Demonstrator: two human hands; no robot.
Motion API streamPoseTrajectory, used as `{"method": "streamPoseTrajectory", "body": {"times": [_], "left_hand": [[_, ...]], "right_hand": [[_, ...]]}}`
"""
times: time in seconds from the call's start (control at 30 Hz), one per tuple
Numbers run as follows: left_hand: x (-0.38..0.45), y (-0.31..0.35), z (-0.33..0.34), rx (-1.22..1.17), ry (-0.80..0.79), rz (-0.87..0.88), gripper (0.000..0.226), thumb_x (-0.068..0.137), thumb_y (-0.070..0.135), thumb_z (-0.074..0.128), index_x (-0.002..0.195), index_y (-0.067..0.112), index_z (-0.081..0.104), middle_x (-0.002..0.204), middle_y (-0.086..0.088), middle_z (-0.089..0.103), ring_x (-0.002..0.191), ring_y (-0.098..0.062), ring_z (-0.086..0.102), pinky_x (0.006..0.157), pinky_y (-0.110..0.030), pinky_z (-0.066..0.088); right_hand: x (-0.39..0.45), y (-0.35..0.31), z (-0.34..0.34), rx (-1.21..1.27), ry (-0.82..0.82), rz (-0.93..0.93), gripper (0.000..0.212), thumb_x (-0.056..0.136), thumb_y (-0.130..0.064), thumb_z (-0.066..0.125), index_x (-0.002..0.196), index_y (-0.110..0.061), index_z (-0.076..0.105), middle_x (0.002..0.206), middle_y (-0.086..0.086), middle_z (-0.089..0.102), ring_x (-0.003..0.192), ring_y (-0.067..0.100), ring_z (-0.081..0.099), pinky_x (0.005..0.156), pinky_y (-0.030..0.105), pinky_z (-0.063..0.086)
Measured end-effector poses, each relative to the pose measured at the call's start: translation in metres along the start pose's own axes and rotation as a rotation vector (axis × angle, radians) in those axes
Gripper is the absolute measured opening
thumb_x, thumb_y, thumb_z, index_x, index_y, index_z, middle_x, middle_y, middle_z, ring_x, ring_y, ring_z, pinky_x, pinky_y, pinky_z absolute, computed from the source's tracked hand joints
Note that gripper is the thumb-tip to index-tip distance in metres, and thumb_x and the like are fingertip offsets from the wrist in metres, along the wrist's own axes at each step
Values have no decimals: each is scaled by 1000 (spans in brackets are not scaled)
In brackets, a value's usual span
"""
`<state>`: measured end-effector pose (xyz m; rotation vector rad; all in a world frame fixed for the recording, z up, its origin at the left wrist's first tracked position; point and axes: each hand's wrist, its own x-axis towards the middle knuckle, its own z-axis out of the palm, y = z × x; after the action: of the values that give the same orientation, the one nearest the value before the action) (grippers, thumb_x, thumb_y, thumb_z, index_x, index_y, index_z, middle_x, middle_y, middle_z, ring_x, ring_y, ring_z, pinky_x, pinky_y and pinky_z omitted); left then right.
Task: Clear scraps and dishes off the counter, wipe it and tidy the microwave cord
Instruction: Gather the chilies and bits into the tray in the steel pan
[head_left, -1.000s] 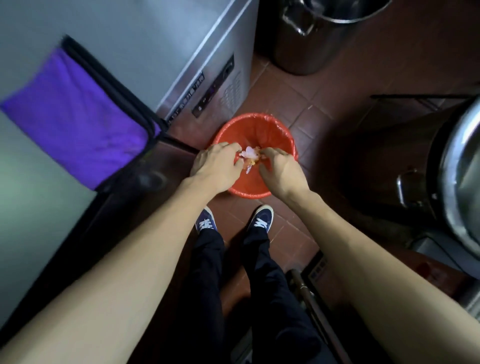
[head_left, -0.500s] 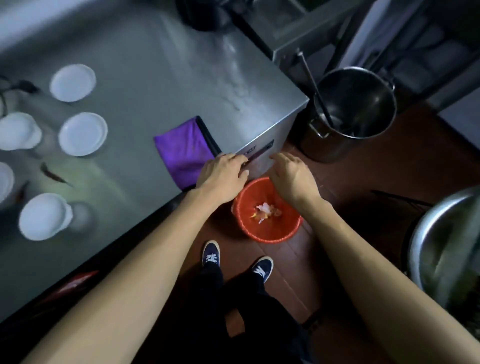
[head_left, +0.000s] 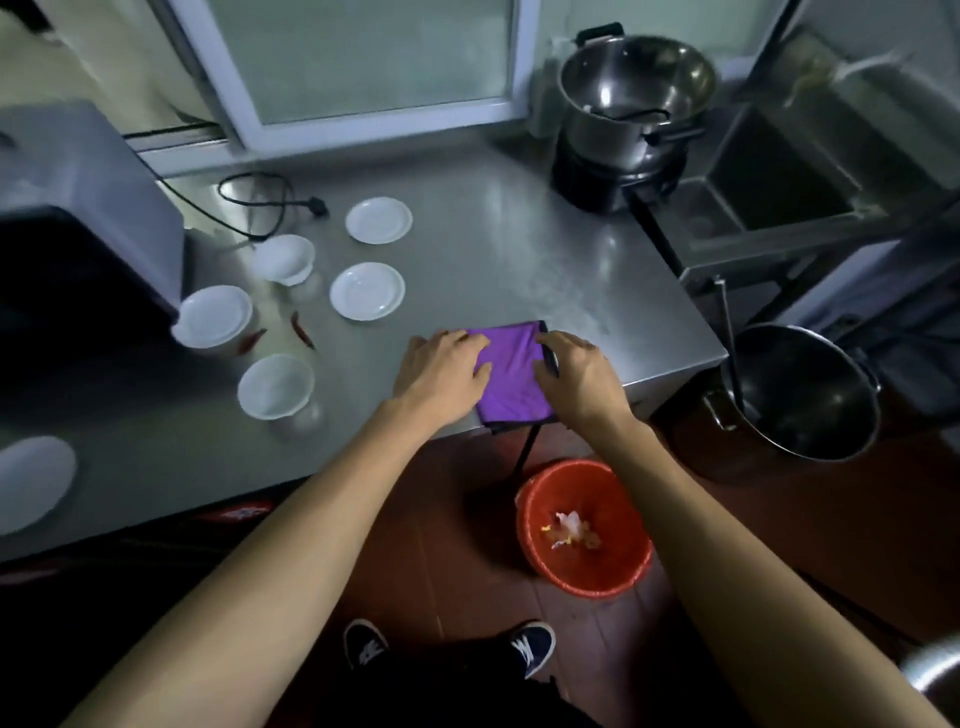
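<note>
The purple cloth (head_left: 511, 376) lay folded at the front edge of the steel desk (head_left: 519, 249), its near hem overhanging that edge, near the desk's right front corner. The left hand (head_left: 441, 371) rested on the cloth's left part, fingers extended and flat. The right hand (head_left: 582, 376) sat at the cloth's dark-trimmed right border, fingers bent over it; whether it pinched the fabric could not be told. Bare brushed metal lay open beyond the cloth toward the window. To the left stood white dishes: two flat plates (head_left: 368, 291), upturned bowls (head_left: 275, 387) and a lidded bowl (head_left: 213, 317), with two red chillies (head_left: 303, 328) between them. The black cord (head_left: 254, 200) lay looped loose beside the microwave (head_left: 78, 208). On the tiled floor below the front edge stood the round red bin (head_left: 584, 530), scraps (head_left: 571, 530) inside. A large steel pot (head_left: 800, 395) stood just beside the desk's right end.
</note>
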<state>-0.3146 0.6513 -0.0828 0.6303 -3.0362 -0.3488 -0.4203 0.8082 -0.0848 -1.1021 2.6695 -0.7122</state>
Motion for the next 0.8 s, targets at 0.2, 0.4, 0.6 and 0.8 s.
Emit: {"method": "streamPoseTrajectory", "body": {"times": [0.2, 0.4, 0.6, 0.8], "left_hand": [[-37, -94, -20, -12, 26, -134, 37, 98, 35, 50, 132, 21, 59, 126, -3, 64, 118, -27, 56, 96, -43, 45], [-81, -185, -38, -40, 48, -219, 30, 97, 33, 51, 121, 18, 63, 120, -3, 67, 110, -27, 59, 92, -45, 48], [-112, -258, -55, -111, 109, -262, 36, 95, 32, 56, 128, 21, 64, 126, -3, 67, 114, -28, 61, 93, -42, 50], [-119, -303, -54, -122, 126, -278, 28, 96, 33, 57, 119, 19, 66, 135, 0, 62, 108, -29, 63, 83, -40, 53]], "right_hand": [[15, -84, 50, -63, -111, -136, 39, 97, -18, 58, 134, -9, 59, 136, 13, 61, 120, 35, 59, 98, 44, 48], [28, -175, 97, -60, -143, -198, 38, 97, -21, 57, 134, -12, 59, 137, 9, 60, 122, 32, 57, 99, 44, 48], [31, -237, 135, -83, -164, -204, 38, 97, -24, 56, 135, -15, 58, 138, 6, 60, 122, 30, 58, 96, 38, 48], [43, -266, 154, -80, -179, -208, 37, 98, -25, 57, 134, -14, 59, 136, 6, 61, 121, 28, 58, 98, 39, 49]]}}
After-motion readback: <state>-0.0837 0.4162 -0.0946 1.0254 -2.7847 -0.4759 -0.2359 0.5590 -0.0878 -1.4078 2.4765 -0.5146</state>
